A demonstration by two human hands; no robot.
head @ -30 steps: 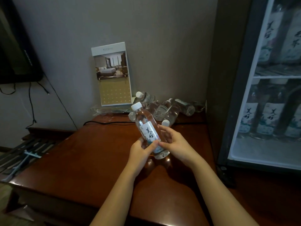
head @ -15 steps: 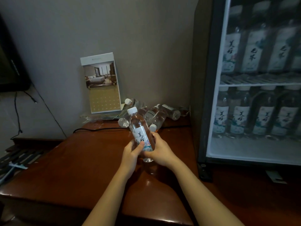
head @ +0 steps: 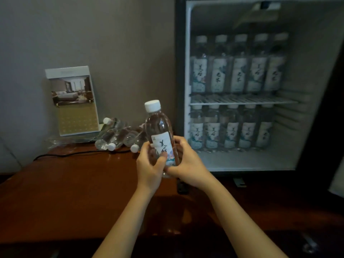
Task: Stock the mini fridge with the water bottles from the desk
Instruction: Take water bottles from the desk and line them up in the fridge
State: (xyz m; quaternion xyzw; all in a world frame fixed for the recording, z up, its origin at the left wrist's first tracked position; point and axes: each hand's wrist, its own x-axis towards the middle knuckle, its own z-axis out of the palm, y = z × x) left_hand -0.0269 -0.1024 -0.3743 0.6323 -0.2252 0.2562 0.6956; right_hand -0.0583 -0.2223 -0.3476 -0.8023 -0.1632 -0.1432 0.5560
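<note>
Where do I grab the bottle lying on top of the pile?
Probably take the top bottle round its clear middle, coming from above. It lies on its side with its cap pointing left, so your fingers can wrap its round body.

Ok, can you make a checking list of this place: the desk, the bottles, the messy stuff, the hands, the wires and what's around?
Surface: brown glossy desk.
Job's things: one water bottle held upright, cap on; pile of bottles lying at the desk's back; mini fridge holds two rows of standing bottles.
Clutter: photo card leaning on the wall; clear plastic wrap beside the pile.
Hands: left hand and right hand both grip the water bottle's lower half.
Cables: black cable along the desk's back.
Surroundings: grey wall behind.
</note>
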